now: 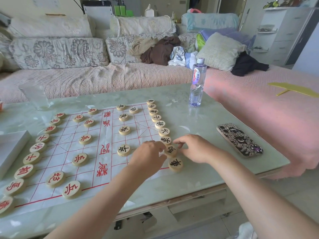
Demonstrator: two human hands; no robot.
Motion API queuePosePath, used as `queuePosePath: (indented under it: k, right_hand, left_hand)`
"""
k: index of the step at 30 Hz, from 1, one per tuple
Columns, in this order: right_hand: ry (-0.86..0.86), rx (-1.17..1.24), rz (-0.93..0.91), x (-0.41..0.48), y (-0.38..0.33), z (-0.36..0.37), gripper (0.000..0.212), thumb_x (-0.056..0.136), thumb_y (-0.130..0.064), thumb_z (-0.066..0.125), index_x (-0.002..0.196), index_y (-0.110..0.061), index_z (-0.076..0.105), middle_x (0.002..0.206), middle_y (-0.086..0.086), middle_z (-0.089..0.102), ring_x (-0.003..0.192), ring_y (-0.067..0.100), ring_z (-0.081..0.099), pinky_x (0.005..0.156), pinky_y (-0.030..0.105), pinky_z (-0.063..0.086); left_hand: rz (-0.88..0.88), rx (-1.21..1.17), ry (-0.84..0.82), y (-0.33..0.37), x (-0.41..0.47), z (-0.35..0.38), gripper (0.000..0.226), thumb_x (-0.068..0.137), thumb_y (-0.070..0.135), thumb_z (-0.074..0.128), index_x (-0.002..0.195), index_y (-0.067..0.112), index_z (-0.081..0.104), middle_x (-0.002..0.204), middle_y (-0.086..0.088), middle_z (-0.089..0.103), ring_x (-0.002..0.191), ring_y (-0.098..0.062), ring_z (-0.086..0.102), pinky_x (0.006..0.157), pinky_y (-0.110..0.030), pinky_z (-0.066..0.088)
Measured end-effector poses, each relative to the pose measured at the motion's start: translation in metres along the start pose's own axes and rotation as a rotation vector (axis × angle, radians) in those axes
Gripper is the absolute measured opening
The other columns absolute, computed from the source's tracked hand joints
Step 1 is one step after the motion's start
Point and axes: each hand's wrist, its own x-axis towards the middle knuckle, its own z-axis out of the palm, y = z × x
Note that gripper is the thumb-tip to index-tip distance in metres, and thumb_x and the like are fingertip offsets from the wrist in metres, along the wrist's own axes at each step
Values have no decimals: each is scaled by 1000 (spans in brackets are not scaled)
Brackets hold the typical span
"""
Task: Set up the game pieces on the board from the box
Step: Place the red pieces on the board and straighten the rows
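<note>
A white cloth board [103,135] with red grid lines lies on the table. Round wooden pieces with red characters line its left side; several more stand on the grid, such as one red piece [80,159]. Black-character pieces run down the right edge. My left hand [148,156] and my right hand [195,148] rest on either side of one black piece [170,150] near the bottom of that row, fingertips touching its rim. Another black piece [175,164] lies just below. The white box [10,149] sits at the far left.
A water bottle [197,81] stands at the table's [207,163] far right. A patterned phone [240,139] lies right of my hands. A clear cup [35,95] stands at the back left. A sofa [103,76] with cushions and clothes runs behind.
</note>
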Motion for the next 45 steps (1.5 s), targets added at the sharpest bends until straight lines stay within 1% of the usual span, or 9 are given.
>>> queuePosePath:
  k: [2, 6, 10, 18, 23, 27, 34, 38, 45]
  right_hand:
    - [-23, 13, -36, 2, 1, 0, 25, 92, -32, 66, 117, -32, 69, 107, -10, 63, 102, 18, 59, 94, 39, 48]
    - [-11, 40, -48, 6, 3, 3, 26, 90, -32, 68, 115, -39, 70, 100, -13, 63, 96, 15, 59, 88, 34, 50]
    - [5, 43, -5, 7, 6, 2, 31, 83, -46, 75, 111, -37, 67, 99, -14, 64, 90, 9, 59, 83, 30, 50]
    - [-13, 26, -26, 3, 3, 2, 43, 82, -52, 73, 120, -34, 64, 107, -11, 61, 100, 12, 58, 92, 33, 48]
    - [-12, 76, -12, 6, 6, -4, 38, 85, -45, 73, 120, -33, 64, 107, -12, 62, 92, 9, 58, 81, 27, 47]
    - [103, 108, -14, 15, 6, -9, 34, 90, -35, 68, 123, -31, 64, 109, -12, 63, 103, 13, 59, 93, 33, 47]
    - [156, 45, 50, 39, -1, 3, 31, 89, -51, 64, 115, -34, 66, 106, -13, 64, 99, 13, 59, 80, 29, 45]
    - [118, 97, 80, 50, -1, 8, 32, 84, -53, 70, 111, -35, 68, 101, -12, 63, 93, 13, 59, 74, 27, 40]
    - [117, 180, 95, 60, 6, 10, 19, 88, -39, 69, 105, -33, 71, 100, -14, 67, 98, 13, 64, 91, 35, 51]
  left_hand:
    - [-12, -18, -16, 2, 3, 0, 28, 86, 25, 62, 114, 29, 64, 111, 10, 66, 99, -15, 58, 83, -31, 50]
    - [-35, -29, -31, 2, 9, 1, 32, 84, 21, 64, 114, 29, 66, 114, 10, 66, 100, -14, 60, 84, -28, 50]
    - [-41, -22, -37, -1, 10, 4, 32, 84, 23, 65, 115, 29, 65, 116, 10, 66, 98, -16, 61, 81, -28, 50]
    - [-41, -45, -18, -1, 14, 8, 28, 83, 34, 68, 111, 31, 66, 108, 13, 66, 98, -12, 60, 81, -28, 50]
    - [-51, -52, -38, -2, 16, 3, 31, 81, 34, 70, 112, 33, 64, 107, 16, 64, 94, -12, 58, 79, -28, 49]
    - [-78, -77, 24, -12, 26, -7, 31, 81, 27, 70, 111, 28, 63, 103, 12, 64, 89, -12, 58, 79, -28, 49]
    - [-125, 4, -44, -19, 47, -4, 41, 87, 24, 63, 128, 29, 57, 123, 11, 62, 113, -16, 56, 91, -33, 48]
    - [-141, -8, -45, -18, 54, -1, 42, 87, 22, 63, 128, 32, 58, 122, 15, 63, 108, -16, 59, 90, -36, 51]
    - [-132, -13, -28, -20, 60, 3, 32, 84, 29, 67, 116, 31, 65, 102, 14, 69, 97, -12, 61, 82, -30, 51]
